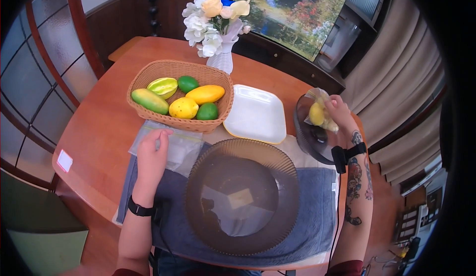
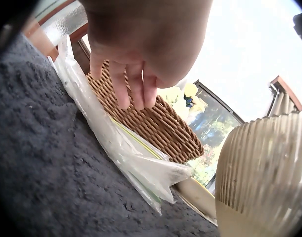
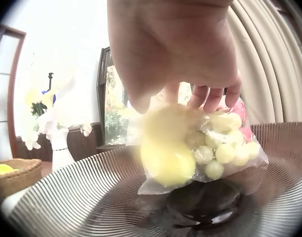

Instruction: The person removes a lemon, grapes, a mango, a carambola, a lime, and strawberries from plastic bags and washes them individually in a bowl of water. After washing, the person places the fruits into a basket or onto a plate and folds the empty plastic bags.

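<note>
My right hand [image 1: 339, 111] grips the top of a clear plastic bag [image 1: 325, 120] over a dark glass bowl [image 1: 303, 139] at the right. In the right wrist view the bag holds yellow fruit [image 3: 168, 160], pale round grapes [image 3: 225, 153] and something red. A dark round thing [image 3: 205, 200] lies in that bowl below it. My left hand [image 1: 152, 152] hangs with loosely curled fingers above flat clear bags [image 1: 181, 149], holding nothing. Beside it stands a large ribbed brown glass bowl [image 1: 198, 196] with water-like liquid and a pale rectangle at its bottom.
Behind my left hand a wicker basket [image 1: 218, 125] holds mangoes, a star fruit and other fruit. A white tray [image 1: 255, 112] is right of it. A vase [image 1: 221, 60] of flowers stands at the back. A blue-grey towel [image 1: 317, 196] lies under the large bowl.
</note>
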